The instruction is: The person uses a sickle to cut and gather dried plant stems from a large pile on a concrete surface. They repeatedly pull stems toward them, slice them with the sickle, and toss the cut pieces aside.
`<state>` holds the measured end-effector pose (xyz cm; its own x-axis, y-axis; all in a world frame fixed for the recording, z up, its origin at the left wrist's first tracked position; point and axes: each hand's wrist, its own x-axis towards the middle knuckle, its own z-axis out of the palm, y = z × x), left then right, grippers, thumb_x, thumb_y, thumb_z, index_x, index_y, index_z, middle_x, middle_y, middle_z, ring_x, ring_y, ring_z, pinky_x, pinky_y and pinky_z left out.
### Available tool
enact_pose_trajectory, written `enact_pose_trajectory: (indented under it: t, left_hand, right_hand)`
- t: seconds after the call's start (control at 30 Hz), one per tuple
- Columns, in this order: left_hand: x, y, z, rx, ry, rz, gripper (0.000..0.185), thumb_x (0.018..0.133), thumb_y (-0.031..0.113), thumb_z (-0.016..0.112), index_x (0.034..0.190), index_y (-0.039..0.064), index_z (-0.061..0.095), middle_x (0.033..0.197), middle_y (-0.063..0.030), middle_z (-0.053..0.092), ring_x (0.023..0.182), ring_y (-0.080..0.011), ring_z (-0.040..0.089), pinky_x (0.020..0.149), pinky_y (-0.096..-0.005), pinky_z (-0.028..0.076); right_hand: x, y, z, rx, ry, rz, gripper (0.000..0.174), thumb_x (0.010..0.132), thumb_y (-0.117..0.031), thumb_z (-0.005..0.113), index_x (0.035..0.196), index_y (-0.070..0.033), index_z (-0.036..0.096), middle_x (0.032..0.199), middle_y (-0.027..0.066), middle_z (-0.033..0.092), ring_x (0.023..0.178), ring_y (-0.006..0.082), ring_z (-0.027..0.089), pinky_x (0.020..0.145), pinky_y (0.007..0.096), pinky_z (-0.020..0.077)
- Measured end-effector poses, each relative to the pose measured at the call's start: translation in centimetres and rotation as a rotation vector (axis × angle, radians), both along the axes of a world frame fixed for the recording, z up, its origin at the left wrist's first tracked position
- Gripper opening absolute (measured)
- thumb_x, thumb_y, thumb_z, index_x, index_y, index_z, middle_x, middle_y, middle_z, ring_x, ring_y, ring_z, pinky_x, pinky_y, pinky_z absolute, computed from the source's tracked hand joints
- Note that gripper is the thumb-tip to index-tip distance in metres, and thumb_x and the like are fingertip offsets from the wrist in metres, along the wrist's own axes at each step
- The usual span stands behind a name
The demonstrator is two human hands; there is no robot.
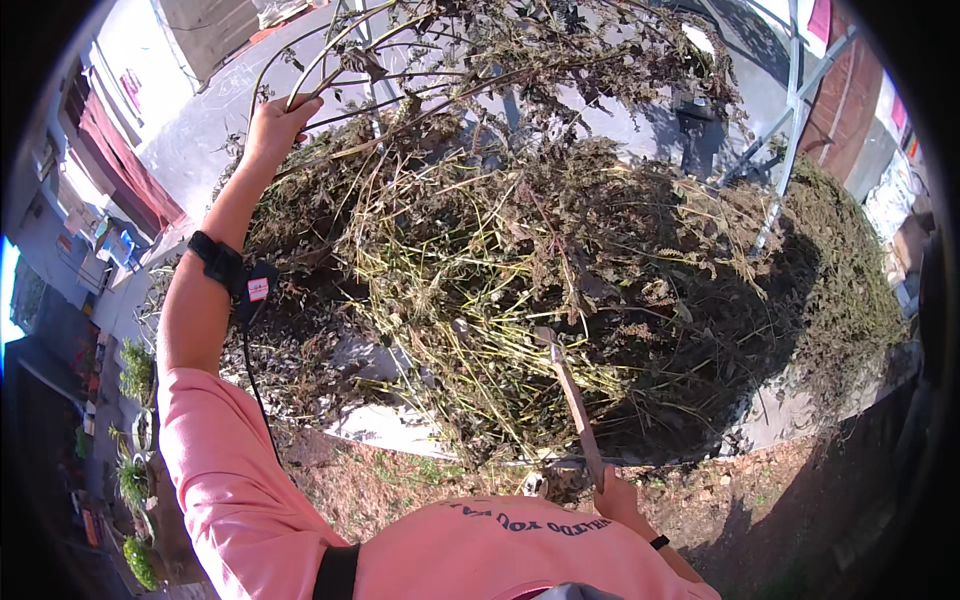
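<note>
My left hand [281,131] is raised at the upper left, closed around the bare stems of a bunch of dried plants [540,64], whose leafy, seedy tops spread out to the right. Below that bunch lies a broad heap of dried stalks [480,300], partly green-yellow. My right hand [620,497], low in the view near my body, grips the end of a wooden stick [576,405]. The stick slants up and left, its far end over the stalks. The surface under the heap is pale and partly covered with crumbled leaves.
A metal frame of crossed bars [795,112] rises at the upper right. More dried plants [844,270] are piled at the far right. Bare ground [405,472] lies between the heap's edge and my body. Potted green plants [135,480] stand at the left.
</note>
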<state>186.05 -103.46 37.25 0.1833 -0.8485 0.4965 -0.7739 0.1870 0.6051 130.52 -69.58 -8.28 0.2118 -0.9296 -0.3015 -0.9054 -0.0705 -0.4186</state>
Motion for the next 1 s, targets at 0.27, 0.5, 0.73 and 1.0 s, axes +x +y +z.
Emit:
enact_pose_trajectory:
  t: [0.27,0.5,0.73,1.0]
  left_hand:
    - [-0.6,-9.1,-15.1,0.336,-0.692,0.33,0.107,0.065,0.054,0.079,0.148,0.007,0.03,0.155,-0.0168,0.023,0.143,-0.0384,0.017,0.114,-0.0477,0.025]
    - [-2.1,-0.4,-22.3,0.071,-0.671,0.106,0.068,0.078,0.025,0.07,0.138,0.007,0.044,0.141,-0.0186,0.042,0.133,-0.0364,0.036,0.111,-0.0461,0.031]
    - [-9.1,9.3,-32.7,0.265,-0.757,-0.258,0.059,0.083,0.008,0.056,0.14,0.012,0.044,0.153,-0.0119,0.03,0.143,-0.0289,0.026,0.116,-0.0463,0.025]
    - [-14.7,8.9,-42.2,0.601,-0.671,-0.211,0.078,0.083,0.009,0.056,0.152,0.014,0.02,0.159,-0.0107,0.014,0.145,-0.036,0.018,0.112,-0.0535,0.026]
  right_hand:
    - [1.6,-2.8,1.9,-0.019,0.047,-0.017,0.044,0.081,-0.022,0.066,0.11,-0.002,0.039,0.073,0.0217,0.064,0.066,0.0422,0.064,0.057,0.0514,0.0504]
    - [1.3,-5.9,4.2,-0.008,0.056,-0.005,0.052,0.078,-0.019,0.067,0.117,0.001,0.039,0.077,0.0234,0.064,0.072,0.0443,0.063,0.063,0.0533,0.0505]
    - [1.1,-5.3,4.9,-0.045,-0.013,0.056,0.042,0.078,-0.016,0.066,0.106,-0.002,0.039,0.072,0.0252,0.062,0.068,0.0455,0.062,0.058,0.0534,0.0491]
    - [0.6,-3.9,3.3,-0.169,-0.122,-0.093,0.034,0.079,-0.016,0.066,0.1,-0.006,0.04,0.069,0.0228,0.06,0.065,0.0457,0.059,0.055,0.054,0.0445]
